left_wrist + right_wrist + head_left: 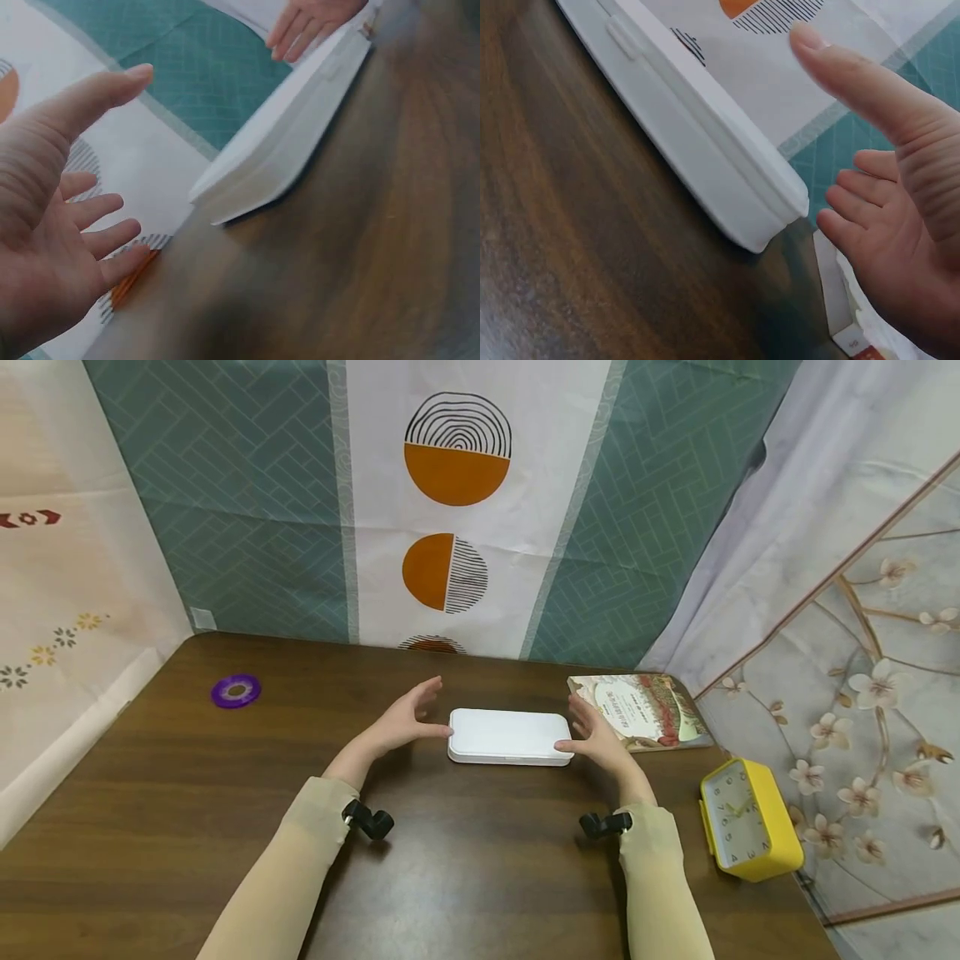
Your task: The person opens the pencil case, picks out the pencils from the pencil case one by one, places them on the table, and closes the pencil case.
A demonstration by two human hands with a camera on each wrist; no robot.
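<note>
Case (510,733), white, lies on the surface (487,868) between the left hand (393,727) and right hand (604,747), both with fingers apart, gripping nothing. This looks like the reach; a grasp would need both hands drawn inward. The case's far side is hidden, and I can't tell whether the right thumb (574,746) touches it.
</note>
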